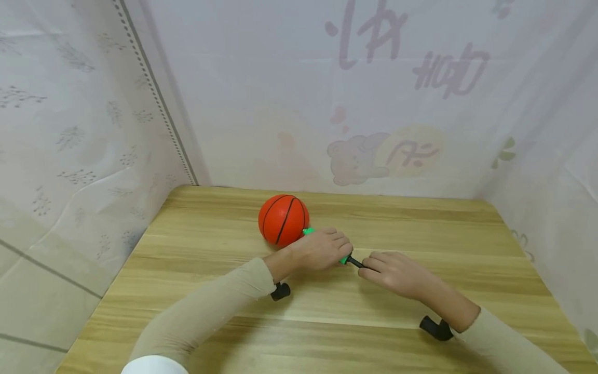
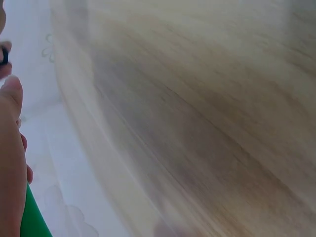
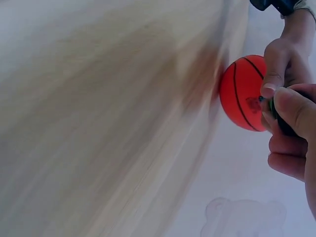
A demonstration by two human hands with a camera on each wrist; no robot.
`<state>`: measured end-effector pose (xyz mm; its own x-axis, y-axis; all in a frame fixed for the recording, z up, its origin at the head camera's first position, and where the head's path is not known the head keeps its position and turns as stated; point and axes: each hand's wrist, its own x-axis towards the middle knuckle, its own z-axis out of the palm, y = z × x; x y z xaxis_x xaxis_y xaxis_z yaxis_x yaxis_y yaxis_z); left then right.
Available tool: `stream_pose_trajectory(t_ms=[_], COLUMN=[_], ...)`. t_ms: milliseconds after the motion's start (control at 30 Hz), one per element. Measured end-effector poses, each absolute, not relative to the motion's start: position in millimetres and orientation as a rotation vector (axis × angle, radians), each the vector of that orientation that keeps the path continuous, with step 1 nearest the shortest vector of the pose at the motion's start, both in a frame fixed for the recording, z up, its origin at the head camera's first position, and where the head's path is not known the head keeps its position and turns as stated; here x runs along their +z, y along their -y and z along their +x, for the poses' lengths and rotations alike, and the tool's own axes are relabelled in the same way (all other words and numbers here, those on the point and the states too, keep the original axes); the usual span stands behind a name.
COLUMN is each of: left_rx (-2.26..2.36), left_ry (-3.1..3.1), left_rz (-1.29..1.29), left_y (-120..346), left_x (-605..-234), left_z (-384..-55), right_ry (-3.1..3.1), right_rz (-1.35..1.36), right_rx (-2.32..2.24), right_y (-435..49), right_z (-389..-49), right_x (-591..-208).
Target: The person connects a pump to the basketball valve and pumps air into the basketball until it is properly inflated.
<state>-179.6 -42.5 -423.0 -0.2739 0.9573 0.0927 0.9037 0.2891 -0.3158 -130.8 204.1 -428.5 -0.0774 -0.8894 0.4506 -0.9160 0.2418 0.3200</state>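
Observation:
An orange-red ball with black basketball lines [image 1: 282, 221] rests on the wooden table. My left hand [image 1: 324, 249] grips the green barrel of a ball pump [image 1: 309, 230], whose far end meets the ball's right side. From the barrel's near end a black rod [image 1: 355, 263] runs toward my right hand [image 1: 397, 272], which holds the pump's black handle [image 3: 286, 126], mostly hidden by the fingers. In the left wrist view, part of the green barrel [image 2: 33, 219] shows below the left hand [image 2: 11, 148]. The ball [image 3: 242, 94] appears behind both hands in the right wrist view.
The wood-grain table [image 1: 210, 332] reaches back to a pale printed cloth [image 1: 261, 104], with more cloth at both sides. Black wrist-worn mounts [image 1: 436, 328] sit under both forearms, close over the tabletop.

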Motion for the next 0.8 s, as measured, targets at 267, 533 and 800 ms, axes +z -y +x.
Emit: stream_pose_trajectory(t_ms=[267,533,800], left_rx=[0.276,0.293,0.25], left_ry=[2.287,2.301,2.335], left_rz=[-1.747,-1.736,-1.757], left_y=[42,46,50], left_x=[-424,-422,-420], left_z=[-180,-184,-185], right_ry=[1.894,1.935,1.952], right_rz=[1.638,1.627,1.626], right_rx=[0.046,0.062,0.064], right_y=[-201,-232,-251], right_z=[-132,-108,-94], right_x=[-432,-431,-434])
